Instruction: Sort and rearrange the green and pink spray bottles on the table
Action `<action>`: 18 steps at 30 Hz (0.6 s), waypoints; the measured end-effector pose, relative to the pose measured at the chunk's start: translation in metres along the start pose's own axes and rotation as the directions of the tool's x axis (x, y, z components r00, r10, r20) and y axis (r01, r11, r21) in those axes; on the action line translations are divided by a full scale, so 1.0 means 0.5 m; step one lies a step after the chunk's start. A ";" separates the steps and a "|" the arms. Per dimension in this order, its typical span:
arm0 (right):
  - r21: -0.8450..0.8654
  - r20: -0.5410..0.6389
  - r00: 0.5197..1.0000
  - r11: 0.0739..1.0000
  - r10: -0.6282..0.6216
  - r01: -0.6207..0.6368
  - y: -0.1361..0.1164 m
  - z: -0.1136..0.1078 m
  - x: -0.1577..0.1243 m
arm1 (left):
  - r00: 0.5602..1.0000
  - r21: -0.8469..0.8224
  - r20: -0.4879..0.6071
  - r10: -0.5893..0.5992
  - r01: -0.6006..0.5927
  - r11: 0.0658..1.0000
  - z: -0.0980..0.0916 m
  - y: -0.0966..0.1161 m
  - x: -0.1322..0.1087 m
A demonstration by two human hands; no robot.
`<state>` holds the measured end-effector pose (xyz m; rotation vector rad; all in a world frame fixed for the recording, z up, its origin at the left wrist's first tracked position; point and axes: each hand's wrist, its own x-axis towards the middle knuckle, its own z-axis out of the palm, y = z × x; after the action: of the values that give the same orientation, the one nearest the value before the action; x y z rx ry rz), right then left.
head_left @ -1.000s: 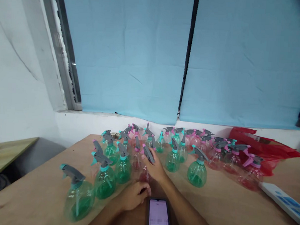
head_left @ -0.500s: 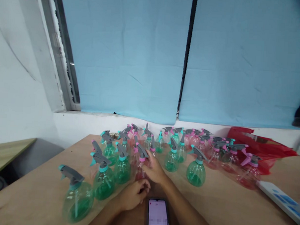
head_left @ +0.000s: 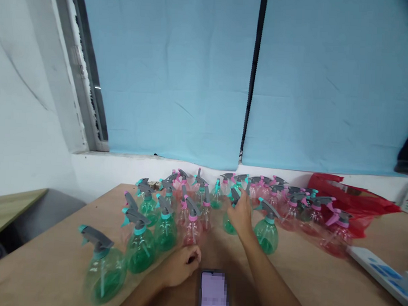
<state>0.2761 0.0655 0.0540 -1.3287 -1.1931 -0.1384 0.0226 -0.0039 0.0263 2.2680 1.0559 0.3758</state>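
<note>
My right hand (head_left: 241,213) has its fingers closed round the neck of a green spray bottle (head_left: 228,225), and the hand hides much of its grey head. On the table in front of the phone, my left hand (head_left: 182,265) rests with curled fingers and nothing visible in them. Just beyond it stands a pink spray bottle (head_left: 193,229) with a grey trigger head. A green spray bottle (head_left: 266,237) is to the right of my right wrist. More green bottles, among them one at the near left (head_left: 106,275), stand upright left of my left hand.
A phone (head_left: 214,293) lies at the near edge of the wooden table (head_left: 61,246). Several pink and green spray bottles stand towards the wall. At right are a red plastic bag (head_left: 357,205) and a white power strip (head_left: 381,271). Blue curtains (head_left: 173,79) hang behind.
My right hand has let go of the pink spray bottle and moved right to the green one. My left hand has stayed nearly in place, with fingers curled.
</note>
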 end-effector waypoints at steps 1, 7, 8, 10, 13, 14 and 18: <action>-0.008 0.034 0.998 0.999 0.044 -0.044 0.012 0.005 -0.004 | 1.000 0.000 -0.002 0.005 -0.005 1.000 0.000 0.000 0.001; -0.031 0.104 0.984 0.989 0.147 -0.145 0.043 0.014 -0.022 | 1.000 0.003 0.004 0.018 -0.018 1.000 0.000 -0.001 0.002; -0.022 0.097 0.984 0.989 0.147 -0.145 0.043 0.014 -0.024 | 1.000 0.001 0.006 0.018 -0.018 1.000 0.000 -0.001 0.002; 0.001 0.091 0.983 0.987 0.158 -0.159 0.043 0.016 -0.027 | 1.000 -0.007 0.005 0.021 -0.021 1.000 0.001 -0.001 0.001; -0.001 0.077 0.978 0.981 0.192 -0.193 0.041 0.021 -0.030 | 1.000 -0.015 0.005 0.026 -0.026 1.000 0.002 -0.005 0.002; -0.010 0.080 0.977 0.980 0.198 -0.198 0.042 0.022 -0.030 | 1.000 -0.013 0.006 0.028 -0.028 1.000 0.003 -0.006 0.002; 0.088 0.164 0.975 0.983 0.148 -0.164 0.044 0.009 -0.018 | 0.999 0.018 0.014 0.032 -0.032 0.999 0.003 -0.011 0.004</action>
<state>0.2842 0.0716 0.0317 -1.3572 -1.2056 0.1405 0.0214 0.0000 0.0217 2.3034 1.0208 0.3644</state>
